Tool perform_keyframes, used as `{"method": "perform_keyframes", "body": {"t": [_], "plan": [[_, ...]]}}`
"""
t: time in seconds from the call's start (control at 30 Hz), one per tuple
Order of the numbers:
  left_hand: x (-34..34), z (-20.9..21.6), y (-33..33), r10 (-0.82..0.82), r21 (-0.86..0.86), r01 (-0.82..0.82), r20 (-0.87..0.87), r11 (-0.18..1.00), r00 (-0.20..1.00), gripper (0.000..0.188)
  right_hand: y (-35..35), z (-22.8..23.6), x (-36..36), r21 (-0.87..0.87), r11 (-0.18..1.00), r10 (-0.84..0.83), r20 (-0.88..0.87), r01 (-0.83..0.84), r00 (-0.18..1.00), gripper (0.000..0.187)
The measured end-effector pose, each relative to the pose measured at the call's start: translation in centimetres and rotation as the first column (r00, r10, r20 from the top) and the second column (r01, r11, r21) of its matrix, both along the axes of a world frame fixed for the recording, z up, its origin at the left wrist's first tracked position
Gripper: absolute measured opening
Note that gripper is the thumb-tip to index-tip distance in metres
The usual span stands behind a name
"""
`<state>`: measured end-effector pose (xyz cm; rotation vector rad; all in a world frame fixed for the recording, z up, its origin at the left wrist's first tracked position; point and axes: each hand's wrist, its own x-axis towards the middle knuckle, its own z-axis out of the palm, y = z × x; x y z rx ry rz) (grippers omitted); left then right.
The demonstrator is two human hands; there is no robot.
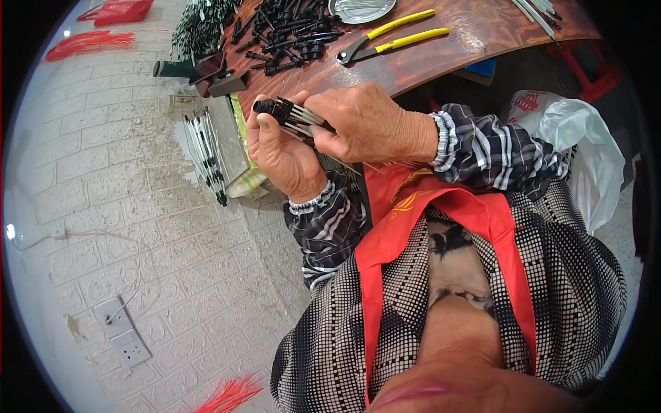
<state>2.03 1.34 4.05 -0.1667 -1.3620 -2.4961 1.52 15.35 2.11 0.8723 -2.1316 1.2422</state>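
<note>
A black ridged plastic fitting (274,109), with several thin pale rods (299,118) running from it, is held between my hands near the table's front left edge. My left hand (282,155) cups it from below, the thumb up beside the black end and the fingers curled behind. From the right, my right hand (368,124) closes over the rods, thumb and fingers pinched together. Its palm hides part of the bundle. More thin rod ends stick out beneath the right hand.
On the wooden table (475,41) lie a heap of black plastic fittings (289,34), yellow-handled pliers (392,40) and a round metal dish (361,8). Bundled black-and-white rods (204,155) stand at the left by the brick-patterned wall (110,172). A white plastic bag (575,148) hangs right.
</note>
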Motion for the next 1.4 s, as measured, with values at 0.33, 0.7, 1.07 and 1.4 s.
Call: {"method": "perform_keyframes", "body": {"t": [0.33, 0.7, 1.07, 1.4], "plan": [[-0.2, 0.0, 0.2, -0.015, 0.016, 0.015, -0.035, 1.000, 0.999, 0.030, -0.3, -0.8, -0.7, 0.009, 1.000, 0.016, -0.063, -0.016, 0.998, 0.020], [-0.4, -0.3, 0.0, -0.035, 0.006, 0.035, 0.020, 0.999, 0.999, 0.031, 0.7, -0.4, -1.2, -0.014, 0.984, 0.180, 0.146, -0.180, 0.973, 0.016], [-0.5, -0.2, -0.4, -0.092, 0.015, 0.092, -0.005, 0.996, 0.996, 0.033, 0.9, -0.1, -0.8, 0.002, 0.990, 0.135, 0.167, -0.138, 0.977, 0.020], [-0.3, 1.1, 0.1, -0.215, -0.030, 0.218, 0.066, 0.976, 0.974, 0.034, 1.1, -0.7, -1.2, -0.062, 0.980, 0.195, 0.173, -0.186, 0.966, 0.011]]}}
